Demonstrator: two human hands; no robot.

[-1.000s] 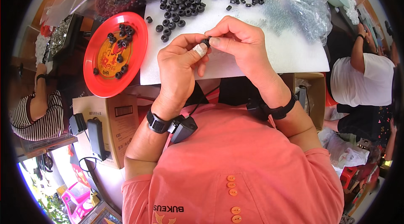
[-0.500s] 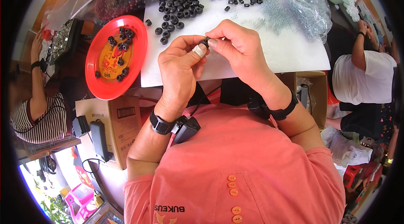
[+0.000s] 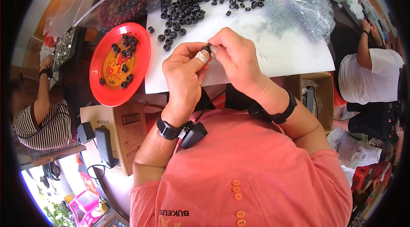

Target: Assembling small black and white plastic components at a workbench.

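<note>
Above the near edge of the white sheet [image 3: 282,58], my two hands meet at one small round black part [image 3: 207,48]. My left hand [image 3: 183,69], with white tape around its thumb, pinches that part between thumb and forefinger. From the other side my right hand [image 3: 239,60] has thumb and forefinger closed at the same part, whose face they mostly hide. Loose black parts [image 3: 183,9], round with holes, lie beyond my left hand. To the left, a red plate [image 3: 143,62] carries several similar black pieces.
A pile of tiny bluish-grey pieces [image 3: 277,13] spills beside a clear plastic bag [image 3: 314,11]. Behind the plate stands a clear bin wall [image 3: 111,3]. Cardboard boxes [image 3: 133,139] sit below the table. Co-workers sit at left, in a striped shirt [image 3: 45,124], and right, in white [image 3: 371,77].
The view has shifted slightly, so the plate and sheet sit a little lower. Both hands stay together at the black part; my right fingers have curled in closer.
</note>
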